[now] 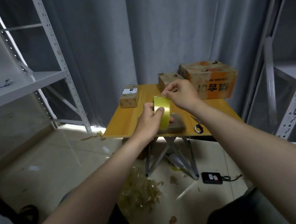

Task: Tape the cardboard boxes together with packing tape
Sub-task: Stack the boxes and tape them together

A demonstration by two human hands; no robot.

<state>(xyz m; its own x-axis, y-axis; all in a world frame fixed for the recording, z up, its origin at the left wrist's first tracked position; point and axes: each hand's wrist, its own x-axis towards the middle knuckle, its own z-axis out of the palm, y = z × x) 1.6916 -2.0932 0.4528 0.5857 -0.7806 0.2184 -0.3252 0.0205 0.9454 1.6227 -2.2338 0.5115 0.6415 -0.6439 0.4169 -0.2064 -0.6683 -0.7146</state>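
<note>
Yellow table: three closed boxes.

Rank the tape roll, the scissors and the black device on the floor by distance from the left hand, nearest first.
1. Tape roll: held in the left hand.
2. Scissors: on the table, to the right.
3. Black device: on the floor, lower right.

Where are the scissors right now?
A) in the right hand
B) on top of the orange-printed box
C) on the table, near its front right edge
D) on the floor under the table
C: the scissors lie flat on the yellow table, untouched, beside the right forearm.
</note>
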